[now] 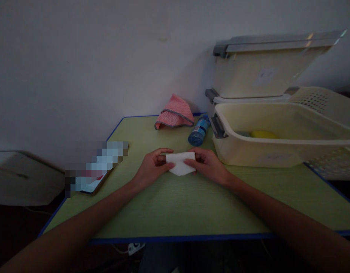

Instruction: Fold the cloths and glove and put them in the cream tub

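A small white folded tissue or cloth (pixel 180 163) lies in the middle of the green table (pixel 175 212). My left hand (pixel 152 167) grips its left edge with curled fingers. My right hand (pixel 207 165) pinches its right edge, thumb on top. Both hands rest low on the table surface, facing each other.
A pink cloth (pixel 175 113) sits at the table's back edge by the wall. A blue water bottle (pixel 199 131) lies beside a cream plastic bin (pixel 266 151) with raised lid at the right. A tablet-like device (pixel 95 178) lies at the left edge.
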Action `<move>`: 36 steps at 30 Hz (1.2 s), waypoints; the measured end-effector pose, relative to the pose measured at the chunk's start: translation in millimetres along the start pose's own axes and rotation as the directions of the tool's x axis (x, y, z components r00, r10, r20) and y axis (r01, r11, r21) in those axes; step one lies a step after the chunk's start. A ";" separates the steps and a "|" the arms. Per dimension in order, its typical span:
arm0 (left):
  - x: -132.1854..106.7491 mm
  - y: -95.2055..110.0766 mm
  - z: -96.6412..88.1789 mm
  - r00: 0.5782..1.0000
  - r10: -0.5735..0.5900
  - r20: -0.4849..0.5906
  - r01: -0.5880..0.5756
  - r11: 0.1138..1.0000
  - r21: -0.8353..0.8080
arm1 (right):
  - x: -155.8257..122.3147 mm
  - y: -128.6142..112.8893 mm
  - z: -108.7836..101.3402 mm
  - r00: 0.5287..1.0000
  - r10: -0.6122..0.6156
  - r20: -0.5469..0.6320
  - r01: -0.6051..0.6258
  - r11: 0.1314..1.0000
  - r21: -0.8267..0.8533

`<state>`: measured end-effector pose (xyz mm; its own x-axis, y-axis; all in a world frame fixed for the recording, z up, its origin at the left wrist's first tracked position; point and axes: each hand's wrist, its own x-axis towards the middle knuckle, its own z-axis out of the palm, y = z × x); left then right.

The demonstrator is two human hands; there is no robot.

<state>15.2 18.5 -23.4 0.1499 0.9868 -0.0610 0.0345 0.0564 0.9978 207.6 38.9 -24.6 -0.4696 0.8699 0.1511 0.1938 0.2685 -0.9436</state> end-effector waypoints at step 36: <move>-7.5 73.9 20.2 0.964 0.265 0.039 -0.268 0.956 0.121 | -30.8 -94.3 -32.5 0.920 -0.391 -0.024 0.351 0.851 -0.390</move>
<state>36.6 12.2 50.2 0.1916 0.9599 0.2045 0.1127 -0.2285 0.9670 231.8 0.2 69.3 -0.4872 0.7054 0.5148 0.3358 0.6955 -0.6352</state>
